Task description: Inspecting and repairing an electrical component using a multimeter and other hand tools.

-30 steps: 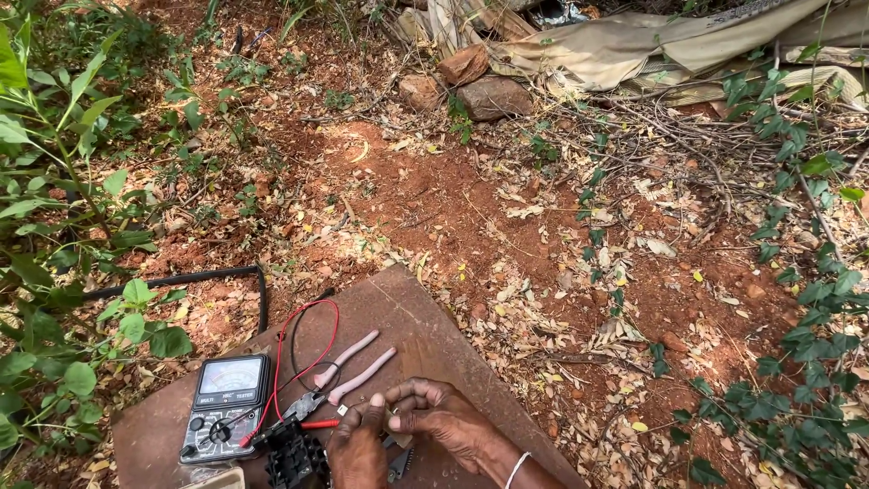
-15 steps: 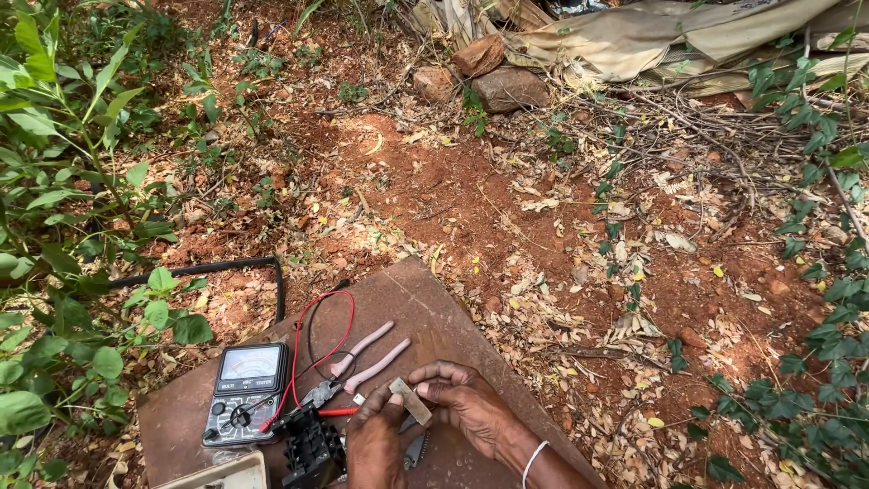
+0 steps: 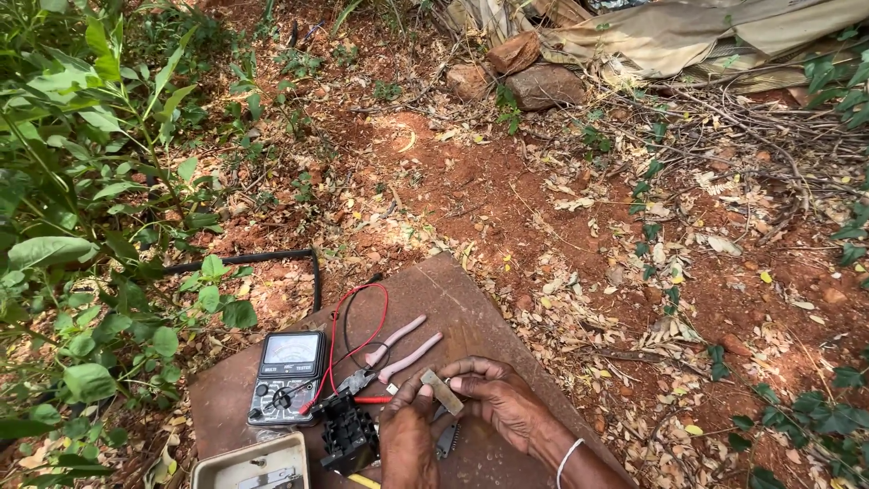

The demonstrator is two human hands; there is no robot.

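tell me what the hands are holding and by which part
Both hands pinch a small flat grey-tan strip: the left hand at its lower end, the right hand near its upper end. What the strip is cannot be told.

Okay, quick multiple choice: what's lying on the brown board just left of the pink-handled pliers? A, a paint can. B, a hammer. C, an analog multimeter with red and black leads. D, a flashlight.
C: an analog multimeter with a needle dial lies on the board left of the pink-handled pliers, its red lead looping above them.
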